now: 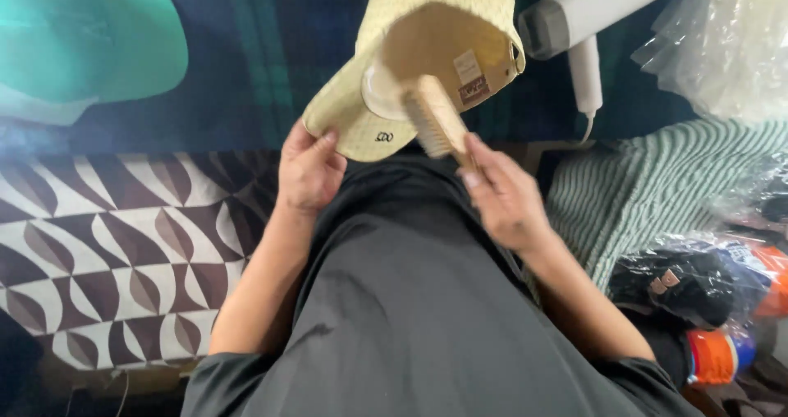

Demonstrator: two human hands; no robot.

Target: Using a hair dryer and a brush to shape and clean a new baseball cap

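Observation:
My left hand (308, 171) grips the brim of a pale yellow cap (386, 31), holding it upside down so its inside faces me. Labels show inside the crown. My right hand (505, 195) holds a wooden brush (431, 115) by its handle. The bristle head rests against the cap's inner front, near the brim. Both hands are raised over my lap, which is covered by a dark grey garment (410, 302).
A white hair dryer (579, 15) lies at the upper right. Next to it are a clear plastic bag (726, 39), a green striped cloth (648, 187) and bagged items (706, 286). A teal cap (82, 39) sits upper left above a brown-and-white patterned mat (107, 245).

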